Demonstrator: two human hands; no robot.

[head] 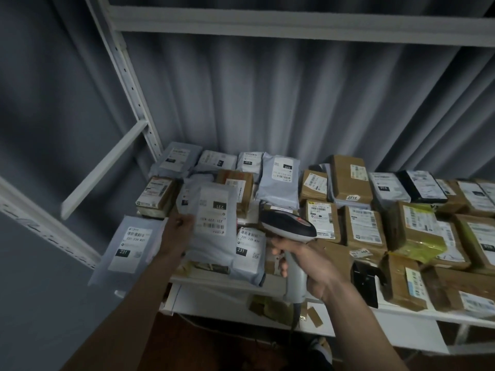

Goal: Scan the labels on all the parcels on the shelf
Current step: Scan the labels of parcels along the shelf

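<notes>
Many parcels cover a white shelf (214, 283): grey plastic mailers on the left, brown cardboard boxes on the right. My left hand (178, 227) grips the left edge of a grey mailer (211, 223) whose white label reads 231, tilting it up above the others. My right hand (302, 259) holds a grey and black barcode scanner (288, 223) by its handle, its head just right of that mailer's label. Another mailer marked 231 (128, 243) overhangs the shelf's left end. A third (247, 250) lies below the scanner head.
White shelf uprights (128, 84) and a diagonal brace (104, 167) stand at the left. An upper shelf beam (294, 22) crosses overhead. Corrugated grey wall behind. A black object (365, 283) sits at the shelf front among boxes. Cardboard scraps (270, 307) lie on the lower level.
</notes>
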